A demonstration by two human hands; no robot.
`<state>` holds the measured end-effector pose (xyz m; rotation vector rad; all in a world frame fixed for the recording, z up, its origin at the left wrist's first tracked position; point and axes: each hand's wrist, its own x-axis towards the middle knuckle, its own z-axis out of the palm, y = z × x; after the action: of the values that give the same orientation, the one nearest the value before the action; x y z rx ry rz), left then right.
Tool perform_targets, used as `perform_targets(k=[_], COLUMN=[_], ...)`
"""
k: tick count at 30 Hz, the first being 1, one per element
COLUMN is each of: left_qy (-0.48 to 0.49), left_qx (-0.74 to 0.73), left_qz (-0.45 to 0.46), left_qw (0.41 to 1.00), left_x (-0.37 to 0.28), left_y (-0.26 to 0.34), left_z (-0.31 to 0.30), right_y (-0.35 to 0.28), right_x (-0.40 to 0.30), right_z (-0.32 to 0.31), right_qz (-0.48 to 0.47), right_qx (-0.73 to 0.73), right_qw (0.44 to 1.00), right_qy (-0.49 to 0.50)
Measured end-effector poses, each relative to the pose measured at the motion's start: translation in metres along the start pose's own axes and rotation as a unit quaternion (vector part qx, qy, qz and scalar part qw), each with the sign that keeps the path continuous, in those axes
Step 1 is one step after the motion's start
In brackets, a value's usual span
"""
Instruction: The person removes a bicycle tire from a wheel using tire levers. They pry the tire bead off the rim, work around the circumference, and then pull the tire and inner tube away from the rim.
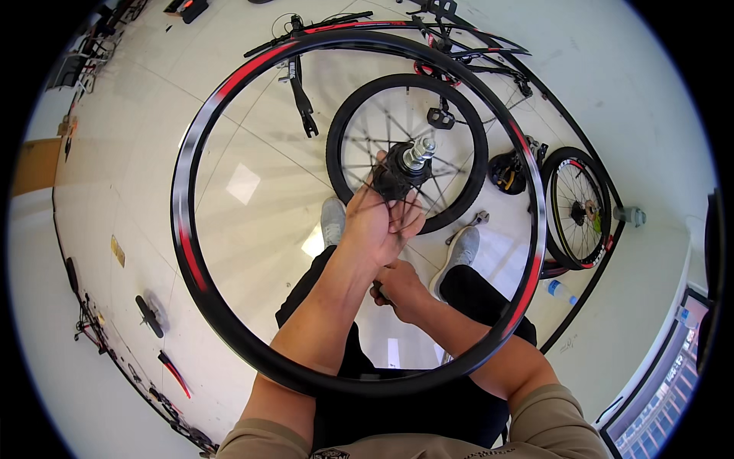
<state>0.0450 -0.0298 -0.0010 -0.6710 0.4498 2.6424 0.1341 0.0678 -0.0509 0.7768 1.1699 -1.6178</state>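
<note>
A bicycle wheel without a tyre, its black rim marked in red and silver (pixel 184 189), spans the space before me. Its black hub (pixel 393 178) is in my left hand (pixel 378 215), fingers wrapped around it from below. A bare axle end with silver nuts (pixel 421 152) points up toward me; the spokes look blurred. Under the left wrist, my right hand (pixel 401 287) is curled around a small dark object (pixel 379 288), mostly hidden. Beneath the hub, a black bicycle tyre (pixel 339 143) lies on the floor between my grey shoes.
An adjustable wrench (pixel 480 218) lies beside my right shoe (pixel 461 252). A bicycle frame (pixel 441 43) and fork (pixel 298 92) are on the tiles ahead. Against the right wall leans a wheel with its tyre (pixel 550 212), near a plastic bottle (pixel 561 291). A red-black mudguard (pixel 175 373) lies left.
</note>
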Motion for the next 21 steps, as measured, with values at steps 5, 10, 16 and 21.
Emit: perform_targets(k=[5,10,16,21], left_qy=[-0.032,-0.046,-0.031,-0.034], left_qx=[0.007,-0.007,0.006,-0.019], left_qz=[-0.002,-0.01,-0.01,-0.005], left_qw=[0.999,0.999,0.999,0.999], left_x=[0.004,0.005,0.004,0.002], left_y=[-0.001,-0.001,-0.002,-0.002], left_z=[-0.018,-0.017,-0.012,-0.009], right_y=[0.001,0.005,0.002,0.005], right_x=[-0.001,0.0,-0.003,0.0], right_z=[0.004,0.002,0.003,0.002], right_qz=[0.017,0.02,0.012,0.017], right_qx=[-0.029,-0.033,-0.039,-0.031], right_qw=[0.999,0.999,0.999,0.999], right_qy=[-0.001,-0.005,-0.008,-0.01])
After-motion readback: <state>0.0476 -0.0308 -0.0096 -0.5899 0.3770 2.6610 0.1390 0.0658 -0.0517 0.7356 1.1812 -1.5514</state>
